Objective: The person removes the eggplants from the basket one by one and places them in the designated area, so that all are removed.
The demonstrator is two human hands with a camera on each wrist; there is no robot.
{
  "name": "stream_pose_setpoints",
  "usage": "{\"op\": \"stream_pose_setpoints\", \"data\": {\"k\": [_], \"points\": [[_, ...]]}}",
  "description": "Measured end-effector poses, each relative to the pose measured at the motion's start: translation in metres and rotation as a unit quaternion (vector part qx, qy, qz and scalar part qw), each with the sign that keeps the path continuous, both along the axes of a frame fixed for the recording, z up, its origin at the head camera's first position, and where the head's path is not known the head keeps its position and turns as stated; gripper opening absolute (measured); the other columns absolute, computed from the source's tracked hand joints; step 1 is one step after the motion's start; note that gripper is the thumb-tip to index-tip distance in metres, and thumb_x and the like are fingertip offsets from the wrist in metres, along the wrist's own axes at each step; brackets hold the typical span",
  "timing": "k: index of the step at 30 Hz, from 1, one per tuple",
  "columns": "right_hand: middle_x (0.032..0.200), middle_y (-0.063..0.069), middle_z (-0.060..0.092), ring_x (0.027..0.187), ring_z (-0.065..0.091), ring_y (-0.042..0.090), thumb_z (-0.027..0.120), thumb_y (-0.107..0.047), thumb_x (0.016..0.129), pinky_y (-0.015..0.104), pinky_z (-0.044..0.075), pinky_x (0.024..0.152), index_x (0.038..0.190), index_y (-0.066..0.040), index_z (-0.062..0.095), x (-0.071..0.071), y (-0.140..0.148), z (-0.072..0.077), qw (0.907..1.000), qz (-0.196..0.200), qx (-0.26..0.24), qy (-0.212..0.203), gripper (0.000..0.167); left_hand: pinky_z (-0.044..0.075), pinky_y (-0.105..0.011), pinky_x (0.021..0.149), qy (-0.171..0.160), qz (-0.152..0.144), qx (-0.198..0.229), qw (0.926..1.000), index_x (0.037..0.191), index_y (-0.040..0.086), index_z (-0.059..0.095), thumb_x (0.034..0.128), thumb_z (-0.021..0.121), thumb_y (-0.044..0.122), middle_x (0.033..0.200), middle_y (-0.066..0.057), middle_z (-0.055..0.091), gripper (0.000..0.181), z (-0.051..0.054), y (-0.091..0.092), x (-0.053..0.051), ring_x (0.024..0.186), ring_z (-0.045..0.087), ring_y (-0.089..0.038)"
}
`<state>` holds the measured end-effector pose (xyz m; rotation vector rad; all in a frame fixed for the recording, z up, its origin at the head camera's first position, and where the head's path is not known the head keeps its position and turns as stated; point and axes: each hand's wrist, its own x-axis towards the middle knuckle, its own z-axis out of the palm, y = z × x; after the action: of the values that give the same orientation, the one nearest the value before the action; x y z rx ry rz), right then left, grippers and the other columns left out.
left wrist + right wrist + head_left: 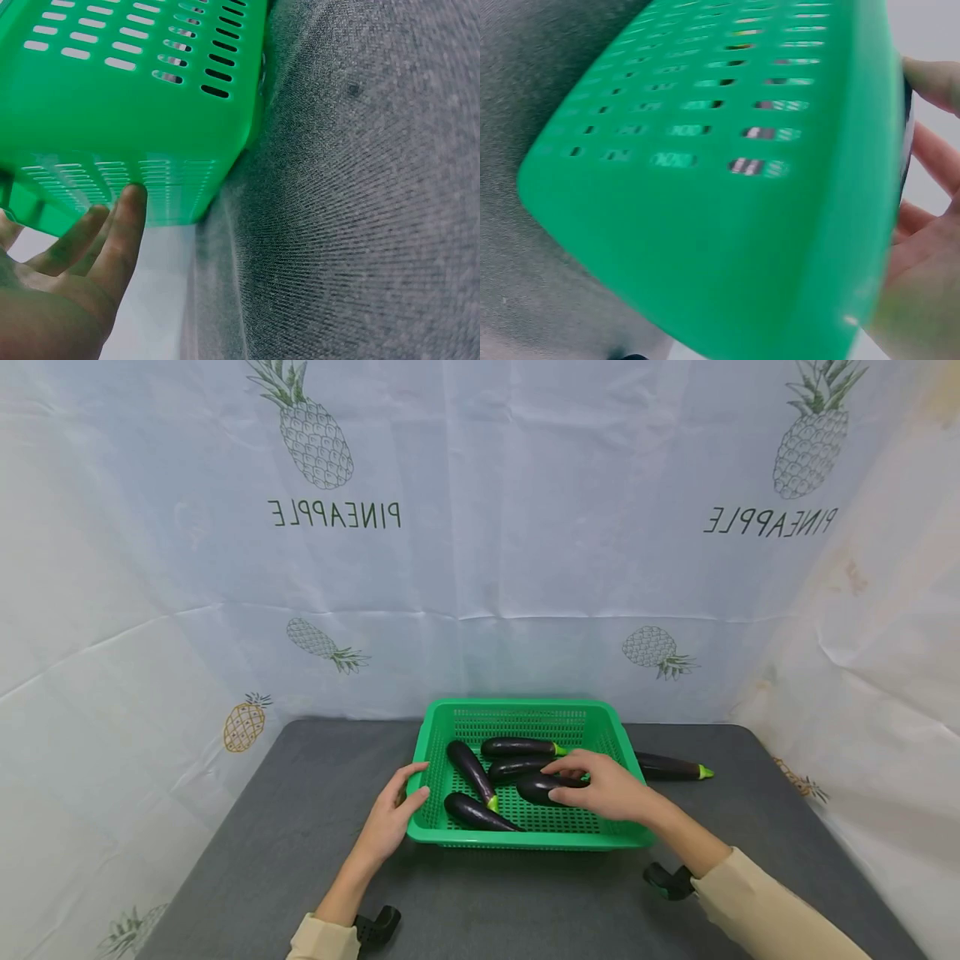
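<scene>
Already the basket (528, 838) holds 4 eggplants (470, 770); 1 eggplant (666, 767) lies outside. Right hand (603, 787) pinches another eggplant (534, 789), left hand (388, 817) spread against the basket.

The left sleeve (322, 939) and right sleeve (772, 906) are pale beige and look plain, the right one softly creased. Both end short of the wrist, leaving part of the left forearm (348, 885) and right forearm (690, 839) uncovered. The left hand (388, 817) and right hand (603, 787) are bare, with slender fingers (124, 244). At each wrist is a small black piece: the left mount (377, 927) curved and round-ended, the right mount (666, 881) rounded too, with a dark green patch; finer detail is too small to tell
</scene>
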<state>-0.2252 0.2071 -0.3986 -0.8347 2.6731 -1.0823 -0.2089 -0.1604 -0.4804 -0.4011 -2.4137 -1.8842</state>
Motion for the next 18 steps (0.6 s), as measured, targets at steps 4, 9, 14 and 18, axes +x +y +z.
{"op": "stream_pose_setpoints", "data": {"k": [4, 9, 14, 18], "points": [[0.112, -0.002, 0.061, 0.098, 0.055, 0.017, 0.069, -0.039, 0.098, 0.036, 0.051, 0.081, 0.13, -0.016, 0.069, 0.005, 0.004, 0.006, 0.9999, -0.002, -0.008, 0.01, 0.04, 0.018, -0.065, 0.118, 0.0, 0.002, 0.0, 1.0, 0.151, 0.012, 0.046, 0.1068, 0.056, 0.029, 0.163, -0.015, 0.03, 0.049, -0.001, 0.0, 0.0, 0.154, 0.014, -0.036], [0.111, -0.003, 0.061, 0.099, 0.056, 0.018, 0.069, -0.037, 0.098, 0.033, 0.051, 0.081, 0.131, -0.017, 0.069, 0.011, 0.01, 0.016, 0.9997, -0.007, -0.018, 0.018, 0.038, 0.018, -0.065, 0.118, 0.0, 0.003, 0.0, 1.0, 0.151, 0.012, 0.046, 0.1069, 0.056, 0.028, 0.162, -0.014, 0.033, 0.048, 0.0, 0.001, 0.0, 0.154, 0.016, -0.036], [0.109, -0.007, 0.06, 0.099, 0.054, 0.015, 0.071, -0.038, 0.097, 0.03, 0.051, 0.077, 0.13, -0.021, 0.07, 0.017, 0.017, 0.025, 0.999, -0.025, -0.018, 0.033, 0.037, 0.018, -0.065, 0.118, 0.001, 0.003, 0.001, 1.0, 0.151, 0.011, 0.046, 0.1071, 0.055, 0.028, 0.161, -0.014, 0.034, 0.048, 0.001, 0.001, 0.0, 0.154, 0.016, -0.035], [0.105, -0.008, 0.061, 0.095, 0.054, 0.013, 0.072, -0.036, 0.096, 0.029, 0.05, 0.073, 0.128, -0.022, 0.071, 0.022, 0.021, 0.031, 0.9981, -0.03, -0.024, 0.048, 0.034, 0.018, -0.065, 0.118, -0.002, 0.005, 0.003, 1.0, 0.151, 0.012, 0.046, 0.1069, 0.056, 0.028, 0.161, -0.013, 0.035, 0.048, 0.001, 0.0, 0.0, 0.154, 0.016, -0.034]]}}
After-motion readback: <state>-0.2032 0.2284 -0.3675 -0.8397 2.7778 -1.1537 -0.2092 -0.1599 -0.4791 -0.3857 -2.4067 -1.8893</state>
